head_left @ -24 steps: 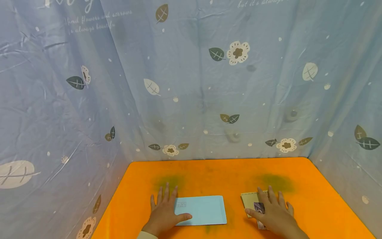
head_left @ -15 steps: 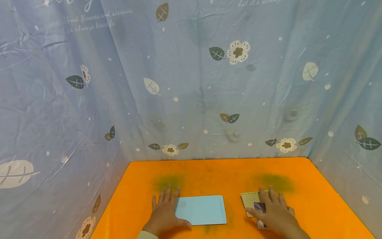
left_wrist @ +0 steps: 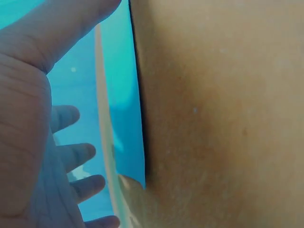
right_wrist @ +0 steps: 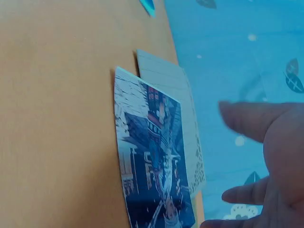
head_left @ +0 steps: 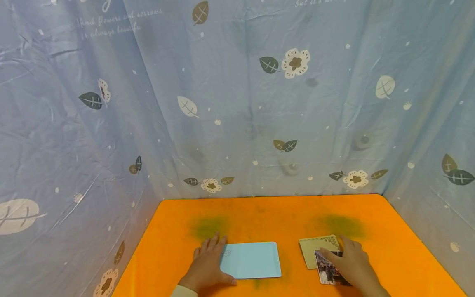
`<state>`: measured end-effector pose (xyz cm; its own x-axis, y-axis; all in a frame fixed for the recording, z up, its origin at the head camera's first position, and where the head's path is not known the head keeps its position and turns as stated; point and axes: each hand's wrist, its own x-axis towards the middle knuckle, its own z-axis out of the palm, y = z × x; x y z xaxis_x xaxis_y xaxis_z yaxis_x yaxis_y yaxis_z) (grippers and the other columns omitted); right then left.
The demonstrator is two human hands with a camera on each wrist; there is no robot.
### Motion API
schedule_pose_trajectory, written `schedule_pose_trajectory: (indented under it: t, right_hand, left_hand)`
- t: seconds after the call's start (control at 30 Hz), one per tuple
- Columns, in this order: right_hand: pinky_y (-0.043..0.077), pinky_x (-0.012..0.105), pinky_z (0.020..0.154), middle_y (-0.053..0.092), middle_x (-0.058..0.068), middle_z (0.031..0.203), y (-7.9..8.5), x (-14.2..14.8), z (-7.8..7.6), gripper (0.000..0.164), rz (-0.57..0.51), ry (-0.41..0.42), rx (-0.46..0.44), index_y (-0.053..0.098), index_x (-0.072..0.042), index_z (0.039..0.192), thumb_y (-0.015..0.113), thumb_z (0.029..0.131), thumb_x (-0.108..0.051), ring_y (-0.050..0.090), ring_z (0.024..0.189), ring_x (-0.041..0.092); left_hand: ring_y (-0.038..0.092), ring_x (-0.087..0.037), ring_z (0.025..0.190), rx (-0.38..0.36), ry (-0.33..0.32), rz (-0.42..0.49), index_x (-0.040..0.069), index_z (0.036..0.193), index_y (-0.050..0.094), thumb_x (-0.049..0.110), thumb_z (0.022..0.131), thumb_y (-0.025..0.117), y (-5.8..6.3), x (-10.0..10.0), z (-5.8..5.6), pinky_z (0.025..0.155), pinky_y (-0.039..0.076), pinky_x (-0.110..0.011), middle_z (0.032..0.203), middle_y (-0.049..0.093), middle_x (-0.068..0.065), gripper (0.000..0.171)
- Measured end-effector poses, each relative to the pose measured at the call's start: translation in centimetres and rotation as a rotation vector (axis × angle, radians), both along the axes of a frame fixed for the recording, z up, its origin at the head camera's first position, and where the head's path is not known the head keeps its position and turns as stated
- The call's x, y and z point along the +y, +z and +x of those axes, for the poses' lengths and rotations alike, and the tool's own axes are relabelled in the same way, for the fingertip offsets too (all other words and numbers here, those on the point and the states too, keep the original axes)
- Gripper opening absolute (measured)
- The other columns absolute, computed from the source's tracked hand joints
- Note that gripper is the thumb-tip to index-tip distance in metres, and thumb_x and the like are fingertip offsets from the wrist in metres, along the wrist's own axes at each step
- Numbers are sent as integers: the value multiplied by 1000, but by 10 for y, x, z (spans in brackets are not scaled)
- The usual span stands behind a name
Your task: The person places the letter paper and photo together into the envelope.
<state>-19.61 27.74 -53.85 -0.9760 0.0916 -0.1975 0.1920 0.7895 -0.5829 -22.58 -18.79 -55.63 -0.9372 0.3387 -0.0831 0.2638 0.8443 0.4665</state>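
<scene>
A light blue envelope (head_left: 256, 260) with a small printed block lies flat on the orange table. My left hand (head_left: 205, 266) is at its left end, covering that edge. The left wrist view shows the thumb (left_wrist: 61, 33) apart from the other fingers, the envelope (left_wrist: 126, 128) beyond; whether they touch is unclear. To the right, a printed picture card (head_left: 328, 272) overlaps a beige sheet (head_left: 309, 251) with a patterned corner. Over the card's right side is my right hand (head_left: 354, 264), hiding part of it. In the right wrist view, thumb and fingers are apart from the card (right_wrist: 154, 156).
The orange table (head_left: 267, 218) has two greenish stains near its back. A blue curtain (head_left: 230, 95) with leaves and flowers hangs behind and along both sides. Between the envelope and the beige sheet runs a strip of bare tabletop.
My right hand has shifted right and its fingers have drawn together, uncovering more of the picture card and beige sheet. My left fingers have drawn in slightly; the envelope stays put.
</scene>
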Motion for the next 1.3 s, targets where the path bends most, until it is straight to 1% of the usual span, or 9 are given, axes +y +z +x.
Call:
schedule_pose_trajectory:
  t: [0.27,0.4,0.5,0.63,0.73,0.83,1.0,1.2,1.3]
  right_hand:
    - [46,78,90,31,59,136,2,19,10,137,-99,-98,-123,25,28,149,72,85,-84,41,120,74]
    - [48,75,91,36,56,139,0,25,15,137,-111,-122,-200,22,30,146,78,84,-79,45,120,73]
    - [50,71,90,41,53,141,-4,28,16,126,-125,-115,-227,24,28,145,84,87,-66,50,120,71]
    - [52,67,88,48,48,138,-9,30,18,105,-133,-108,-217,33,26,144,87,92,-47,55,116,66]
    - [54,63,86,60,41,125,-10,31,19,86,-129,-114,-196,44,24,138,86,95,-37,61,109,58]
    - [56,57,82,67,28,110,-9,32,20,65,-162,-112,-182,54,20,127,82,100,-32,65,98,47]
    - [53,49,77,65,17,101,-5,30,24,41,-221,-125,-169,59,12,114,76,104,-23,61,88,33]
    - [51,46,74,65,15,102,-3,28,24,32,-260,-122,-153,60,13,119,68,108,-15,60,86,31]
    - [49,45,73,65,13,102,-3,30,24,32,-264,-108,-154,61,12,118,69,108,-17,57,85,30]
  left_hand:
    - [32,-53,151,5,-50,6,13,167,45,70,68,97,-3,3,-2,106,31,-77,171,34,-19,126]
    - [36,-49,149,17,-65,10,12,163,51,68,69,97,-3,6,-2,107,34,-74,169,39,-18,119]
    - [39,-48,147,19,-71,-7,11,160,55,69,70,96,-2,8,-2,107,35,-73,166,43,-18,115]
    - [44,-46,143,30,-79,-34,12,155,61,72,70,94,-2,10,-2,107,37,-72,161,49,-17,109]
    - [47,-45,138,46,-85,-37,13,150,65,72,70,94,-2,11,-3,105,38,-71,156,52,-15,104]
    - [49,-43,132,60,-86,-36,13,147,67,71,70,95,-2,11,-2,103,40,-69,150,54,-14,100]
    - [50,-36,123,63,-82,-33,13,142,71,66,70,97,-1,12,-2,101,42,-64,139,56,-8,93]
    - [46,-28,111,18,-83,-42,10,141,71,63,71,98,2,13,-3,97,43,-56,129,53,-1,92]
    - [44,-27,110,3,-93,-49,10,143,70,64,72,97,4,13,-4,96,42,-55,128,52,0,93]
